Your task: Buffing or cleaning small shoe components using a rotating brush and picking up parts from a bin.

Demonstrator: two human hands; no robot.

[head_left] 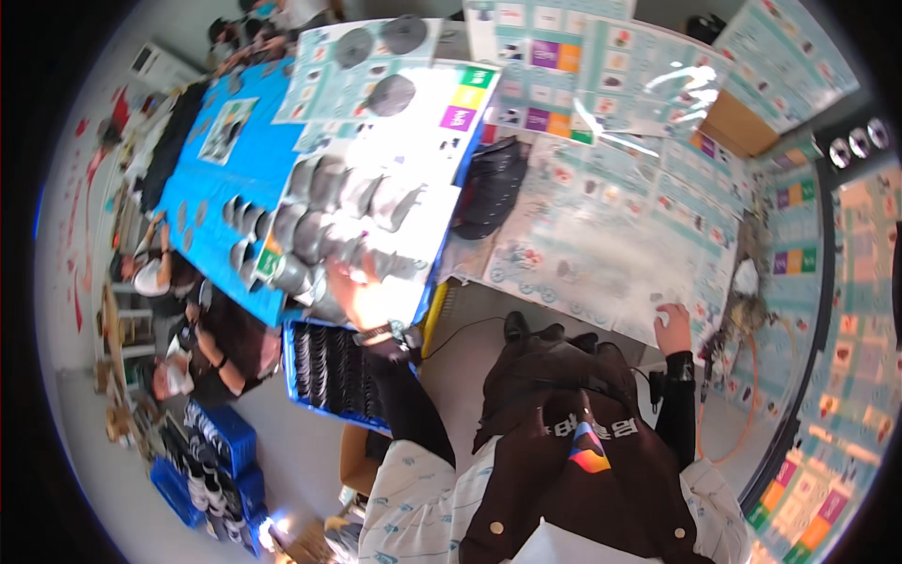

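Observation:
My left hand (359,299) reaches over rows of dark grey, curved, stacked pieces (319,235) on the printed white sheet to the left. Strong glare washes out its fingers, and whether it grips one of the pieces cannot be made out. A dark watch sits on that wrist. At the near right edge of the other table, also covered with printed sheets (611,226), rests my right hand (673,329). Its fingers are loosely bent and apart, with nothing visible in them.
Below my left forearm stands a blue crate (329,371) of black curved pieces. Dark round discs (390,96) lie at the back. A black ridged bundle (493,188) sits between the tables. Other people work along the blue table (249,150); a hose (752,395) hangs at right.

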